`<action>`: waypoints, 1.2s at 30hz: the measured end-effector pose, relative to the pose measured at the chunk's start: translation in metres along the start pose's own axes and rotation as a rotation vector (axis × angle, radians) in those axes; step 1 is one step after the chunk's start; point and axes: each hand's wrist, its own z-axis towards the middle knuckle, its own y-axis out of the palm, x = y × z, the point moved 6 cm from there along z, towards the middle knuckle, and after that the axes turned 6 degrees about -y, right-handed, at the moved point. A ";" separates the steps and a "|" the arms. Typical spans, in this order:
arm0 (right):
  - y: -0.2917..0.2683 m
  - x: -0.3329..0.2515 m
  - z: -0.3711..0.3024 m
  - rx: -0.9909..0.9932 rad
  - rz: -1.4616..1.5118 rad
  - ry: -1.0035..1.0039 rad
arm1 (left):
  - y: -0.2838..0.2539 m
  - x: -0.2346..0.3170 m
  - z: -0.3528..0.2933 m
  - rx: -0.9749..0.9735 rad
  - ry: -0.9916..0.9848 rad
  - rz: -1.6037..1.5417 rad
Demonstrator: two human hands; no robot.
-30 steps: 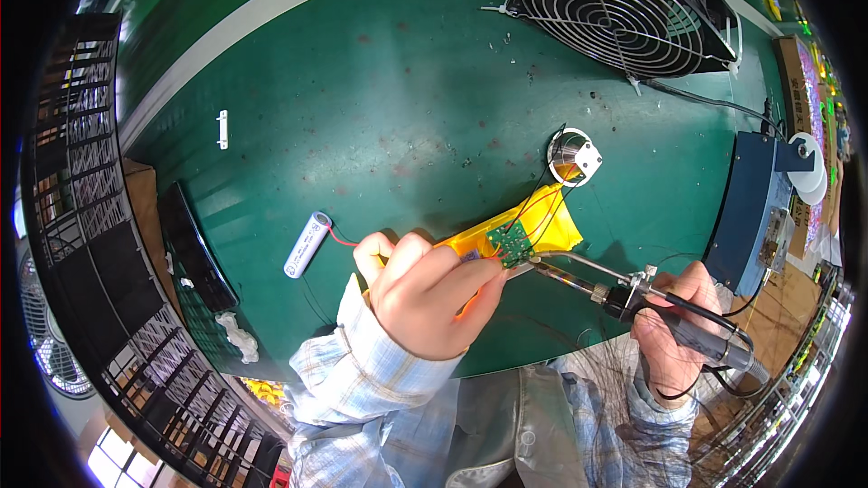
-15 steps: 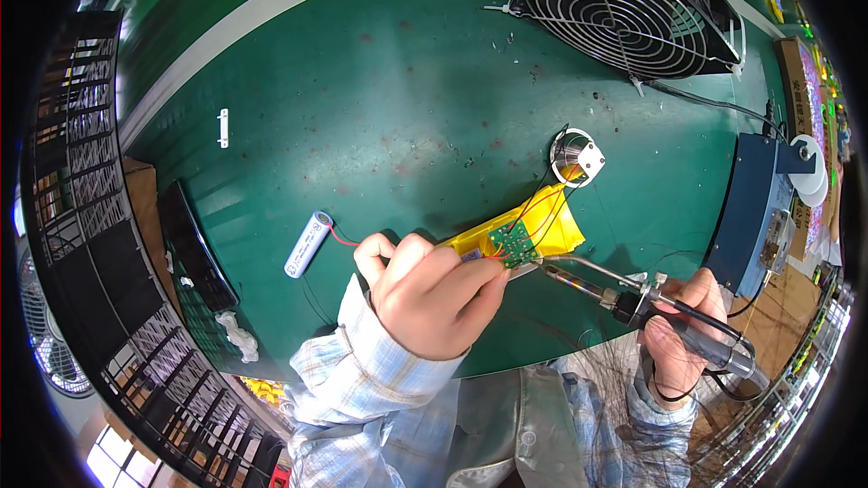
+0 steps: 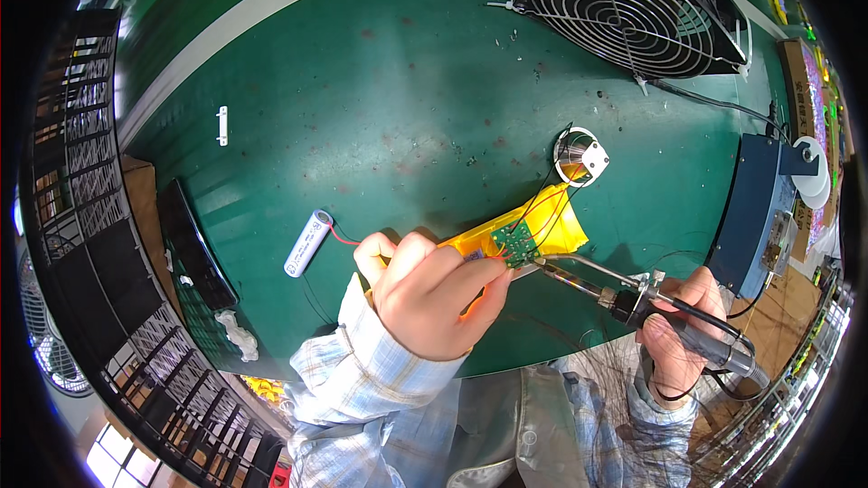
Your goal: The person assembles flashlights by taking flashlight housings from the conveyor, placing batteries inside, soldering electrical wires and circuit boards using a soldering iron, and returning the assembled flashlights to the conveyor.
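My left hand (image 3: 425,294) is closed, its thumb and fingertips pinched by the edge of a small green circuit board (image 3: 515,242). A red wire (image 3: 344,240) runs from a light-blue cylindrical battery cell (image 3: 308,244) into that hand; wire ends show at the board. The board lies on a yellow plastic housing (image 3: 562,217), partly covered by my fingers. Thin wires link it to a round metal lamp reflector (image 3: 580,159). My right hand (image 3: 678,330) grips a soldering iron (image 3: 683,334) with a solder feed tube (image 3: 597,267); its tip meets the board's near edge.
At the far right stands a black fan (image 3: 624,14) with a wire guard. A dark blue box-shaped unit (image 3: 746,217) with a white spool (image 3: 811,172) is right. Leftward lie a white strip (image 3: 222,126), a black curved tray (image 3: 199,244) and crumpled white material (image 3: 237,336).
Almost nothing differs. The board, housing and reflector sit very slightly further right in the picture; both hands keep their holds.
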 end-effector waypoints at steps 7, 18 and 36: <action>0.003 -0.005 -0.002 0.034 -0.006 -0.057 | 0.001 -0.001 -0.001 -0.025 -0.008 0.003; 0.015 -0.015 -0.004 0.172 0.003 -0.199 | 0.005 -0.003 0.000 -0.005 0.008 -0.031; 0.008 -0.020 -0.002 -0.003 -0.161 -0.158 | 0.003 -0.002 -0.001 0.059 0.044 -0.009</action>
